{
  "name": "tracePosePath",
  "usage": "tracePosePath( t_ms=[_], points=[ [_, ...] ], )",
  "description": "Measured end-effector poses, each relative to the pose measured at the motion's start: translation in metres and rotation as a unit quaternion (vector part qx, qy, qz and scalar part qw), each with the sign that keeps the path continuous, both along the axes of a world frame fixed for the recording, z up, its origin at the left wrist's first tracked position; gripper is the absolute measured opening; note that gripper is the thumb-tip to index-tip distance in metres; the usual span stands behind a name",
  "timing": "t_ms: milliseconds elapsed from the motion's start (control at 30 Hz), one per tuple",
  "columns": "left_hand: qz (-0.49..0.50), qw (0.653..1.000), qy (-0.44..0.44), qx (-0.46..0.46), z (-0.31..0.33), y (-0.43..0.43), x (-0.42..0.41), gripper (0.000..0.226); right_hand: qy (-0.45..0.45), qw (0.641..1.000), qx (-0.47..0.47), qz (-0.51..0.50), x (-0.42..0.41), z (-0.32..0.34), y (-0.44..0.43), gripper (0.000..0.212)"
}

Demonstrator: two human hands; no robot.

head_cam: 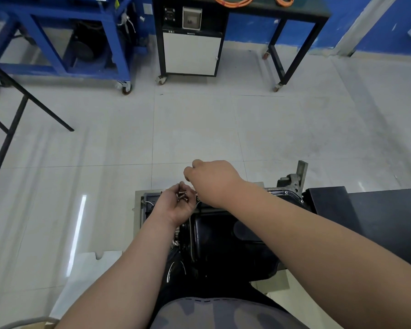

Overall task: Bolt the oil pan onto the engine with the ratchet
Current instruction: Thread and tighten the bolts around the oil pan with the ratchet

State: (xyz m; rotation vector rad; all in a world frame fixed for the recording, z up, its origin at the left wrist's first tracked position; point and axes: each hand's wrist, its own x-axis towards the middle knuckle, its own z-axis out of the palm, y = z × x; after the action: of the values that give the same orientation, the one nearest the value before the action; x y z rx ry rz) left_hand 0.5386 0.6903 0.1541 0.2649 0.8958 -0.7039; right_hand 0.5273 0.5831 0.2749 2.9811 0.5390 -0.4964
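The black oil pan (pixel 214 238) sat on the engine (pixel 292 186) under both forearms. Over its far end the left hand (pixel 176 205) lay palm up, grip cupping several bolts (pixel 182 196). The right hand (pixel 214 181) hovered beside it, knuckles up and fingers curled, so I couldn't tell what its grip held.

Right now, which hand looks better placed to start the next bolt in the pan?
Right, probably. The left hand cups the bolts, so it's busy; the right hand hovers at the far edge of the oil pan, fingers curled. Whether it pinches a bolt is hidden.

Glossy black oil pan (pixel 214 236), coppery metal bolts (pixel 182 196)
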Motion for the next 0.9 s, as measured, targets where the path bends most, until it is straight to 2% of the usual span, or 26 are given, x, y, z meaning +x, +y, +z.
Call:
tracePosePath(
  t_ms=[100,167,200,233,300,333,400,433,533,600,633,700,767,833,900],
  points=[
    [-0.113,0.982,-0.09,0.119,0.006,0.0,0.0,0.038,-0.027,0.999,-0.028,-0.021,0.0,-0.006,0.0,0.019],
    [-0.198,0.937,-0.157,0.241,0.009,0.001,0.0,0.042,-0.024,0.998,-0.023,-0.049,0.0,-0.008,-0.001,0.019],
    [-0.245,0.893,-0.208,0.316,0.013,0.003,-0.001,0.042,-0.014,0.998,-0.01,-0.054,-0.001,-0.008,-0.002,0.021],
    [-0.294,0.825,-0.273,0.399,0.016,0.005,0.0,0.039,-0.004,0.999,0.004,-0.048,-0.001,-0.007,-0.003,0.024],
    [-0.358,0.644,-0.41,0.537,0.021,0.009,0.001,0.028,0.0,1.0,0.011,-0.011,-0.003,-0.003,-0.003,0.03],
    [-0.371,0.573,-0.469,0.561,0.024,0.012,0.0,0.02,-0.007,1.0,0.003,0.003,-0.003,-0.003,-0.003,0.03],
    [-0.398,0.484,-0.536,0.565,0.031,0.016,-0.003,0.008,-0.024,1.0,-0.012,-0.015,-0.002,-0.005,-0.004,0.027],
    [-0.411,0.451,-0.552,0.568,0.033,0.016,-0.005,0.014,-0.027,0.999,-0.014,-0.04,-0.002,-0.006,-0.004,0.025],
    [-0.431,0.381,-0.546,0.609,0.036,0.007,-0.005,0.023,-0.013,0.997,0.012,-0.074,-0.003,-0.01,-0.003,0.023],
    [-0.442,0.319,-0.54,0.641,0.035,0.0,-0.002,0.027,0.021,0.996,0.043,-0.072,-0.002,-0.007,-0.006,0.024],
    [-0.443,0.302,-0.544,0.645,0.034,-0.002,0.001,0.028,0.032,0.996,0.048,-0.074,0.0,-0.002,-0.01,0.025],
    [-0.437,0.289,-0.569,0.633,0.036,-0.002,0.005,0.033,0.019,0.998,0.012,-0.057,0.007,0.013,-0.02,0.026],
    [-0.442,0.256,-0.607,0.609,0.038,-0.002,0.007,0.037,-0.029,0.998,-0.046,0.029,0.01,0.023,-0.027,0.019],
    [-0.46,0.192,-0.622,0.604,0.04,-0.005,0.008,0.038,-0.067,0.984,-0.092,0.134,0.01,0.027,-0.029,0.018],
    [-0.467,0.133,-0.606,0.63,0.042,-0.008,0.008,0.04,-0.081,0.977,-0.105,0.168,0.007,0.025,-0.028,0.019]
  ],
)
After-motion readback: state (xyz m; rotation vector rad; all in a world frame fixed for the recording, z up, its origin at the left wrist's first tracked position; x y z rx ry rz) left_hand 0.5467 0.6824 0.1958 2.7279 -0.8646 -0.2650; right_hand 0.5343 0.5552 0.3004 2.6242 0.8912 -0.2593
